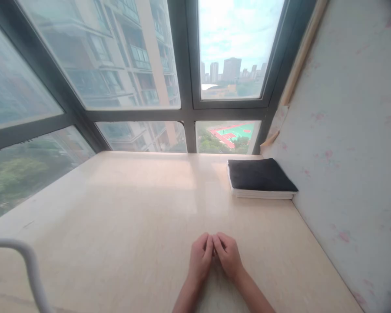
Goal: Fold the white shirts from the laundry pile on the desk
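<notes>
My left hand (200, 256) rests on the pale sill top (133, 217), its fingers curled in and closed. Beside it, my right hand (228, 255) is closed in the same way. The two hands meet at the knuckles and thumbs, and nothing shows in either one. Their curled fingertips are mostly hidden from above. Ahead and to the right lies a flat black item (260, 174) on top of a stack of white books or paper (263, 194), apart from both hands.
A grey curved tube or rail (28, 261) stands at the lower left. Dark-framed windows (189, 115) close off the back and left. A floral-papered wall (345, 152) runs along the right, with peeling paper (270, 139) near the corner.
</notes>
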The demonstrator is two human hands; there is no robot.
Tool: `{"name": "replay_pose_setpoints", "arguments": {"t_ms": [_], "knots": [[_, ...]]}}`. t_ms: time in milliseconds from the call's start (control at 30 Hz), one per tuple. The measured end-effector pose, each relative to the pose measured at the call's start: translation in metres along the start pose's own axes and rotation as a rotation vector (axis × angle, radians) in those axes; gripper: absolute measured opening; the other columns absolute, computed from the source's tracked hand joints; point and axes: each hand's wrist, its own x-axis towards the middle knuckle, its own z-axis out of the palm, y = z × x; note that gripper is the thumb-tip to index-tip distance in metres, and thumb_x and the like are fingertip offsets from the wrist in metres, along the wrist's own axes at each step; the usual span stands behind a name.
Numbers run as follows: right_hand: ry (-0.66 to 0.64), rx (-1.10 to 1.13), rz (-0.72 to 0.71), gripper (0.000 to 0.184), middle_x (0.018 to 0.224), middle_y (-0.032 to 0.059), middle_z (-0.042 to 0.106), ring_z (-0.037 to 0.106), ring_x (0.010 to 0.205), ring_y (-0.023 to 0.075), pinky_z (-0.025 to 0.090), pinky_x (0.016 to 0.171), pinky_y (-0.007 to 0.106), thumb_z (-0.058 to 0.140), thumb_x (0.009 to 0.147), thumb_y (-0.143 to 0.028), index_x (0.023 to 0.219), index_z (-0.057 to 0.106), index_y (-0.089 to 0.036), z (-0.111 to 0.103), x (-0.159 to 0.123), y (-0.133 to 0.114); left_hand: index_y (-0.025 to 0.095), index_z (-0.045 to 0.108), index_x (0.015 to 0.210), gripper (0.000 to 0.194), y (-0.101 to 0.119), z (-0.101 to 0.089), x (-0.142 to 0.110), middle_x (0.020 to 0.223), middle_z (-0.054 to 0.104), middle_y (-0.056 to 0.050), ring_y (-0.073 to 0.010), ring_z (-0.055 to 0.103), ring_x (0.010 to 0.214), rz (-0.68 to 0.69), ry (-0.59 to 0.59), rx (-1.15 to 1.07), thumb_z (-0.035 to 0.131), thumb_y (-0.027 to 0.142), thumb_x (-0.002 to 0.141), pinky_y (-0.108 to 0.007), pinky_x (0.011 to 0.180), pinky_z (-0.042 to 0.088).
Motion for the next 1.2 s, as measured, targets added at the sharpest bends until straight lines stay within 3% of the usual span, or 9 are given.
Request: {"name": "replay_pose_setpoints", "arguments": {"t_ms": [700, 900, 967, 1033, 1100, 1200], "knots": [[0.005, -0.059, 0.001, 0.040, 0.058, -0.0024, 0.047, 0.042, 0.056, 0.0112, 0.029, 0.055, 0.025, 0.039, 0.097, -0.039, 0.062, 0.042, -0.020, 0.000, 0.002, -0.002, 0.019, 0.044, 0.066, 0.041, -0.001, 0.000, 0.000, 0.062, 0.047, 0.002, -0.0117, 0.041, 0.059, 0.008, 0.026, 0.017, 0.040, 0.047, 0.096, -0.024, 0.056, 0.030], [-0.050, 0.101, 0.128, 0.044, 0.057, -0.0023, 0.048, 0.044, 0.055, 0.0122, 0.033, 0.054, 0.024, 0.041, 0.094, -0.048, 0.061, 0.044, -0.020, -0.004, 0.006, -0.003, 0.019, 0.044, 0.065, 0.042, 0.000, -0.001, 0.000, 0.061, 0.048, 0.002, -0.0120, 0.043, 0.058, 0.014, -0.019, 0.040, 0.039, 0.047, 0.096, -0.025, 0.057, 0.031], [-0.091, 0.181, 0.181, 0.043, 0.059, -0.0007, 0.053, 0.049, 0.056, 0.0133, 0.037, 0.054, 0.024, 0.042, 0.094, -0.050, 0.064, 0.050, -0.020, -0.020, 0.019, -0.002, 0.019, 0.045, 0.064, 0.042, -0.001, -0.001, 0.000, 0.060, 0.047, 0.001, -0.0126, 0.043, 0.059, 0.020, -0.031, 0.058, 0.039, 0.047, 0.096, -0.025, 0.058, 0.030], [-0.048, 0.149, 0.180, 0.041, 0.066, 0.0024, 0.061, 0.055, 0.061, 0.0155, 0.042, 0.057, 0.025, 0.044, 0.093, -0.051, 0.071, 0.057, -0.019, -0.050, 0.043, 0.000, 0.020, 0.043, 0.063, 0.043, -0.001, 0.000, 0.000, 0.059, 0.046, 0.001, -0.0132, 0.042, 0.060, 0.023, -0.033, 0.076, 0.039, 0.047, 0.096, -0.026, 0.058, 0.029], [0.114, -0.040, 0.116, 0.041, 0.076, 0.0063, 0.066, 0.060, 0.070, 0.0185, 0.046, 0.063, 0.027, 0.044, 0.092, -0.052, 0.079, 0.063, -0.018, -0.092, 0.078, 0.005, 0.020, 0.042, 0.062, 0.044, -0.002, 0.000, 0.001, 0.059, 0.045, 0.001, -0.0136, 0.041, 0.060, 0.023, -0.034, 0.086, 0.039, 0.047, 0.097, -0.026, 0.058, 0.029], [0.358, -0.504, 0.005, 0.041, 0.101, 0.0142, 0.068, 0.061, 0.093, 0.0222, 0.048, 0.081, 0.031, 0.038, 0.096, -0.044, 0.093, 0.068, -0.016, -0.161, 0.139, 0.015, 0.021, 0.041, 0.062, 0.045, -0.001, 0.001, 0.002, 0.059, 0.044, 0.001, -0.0138, 0.041, 0.060, 0.018, -0.041, 0.089, 0.038, 0.048, 0.097, -0.026, 0.059, 0.029]]}}
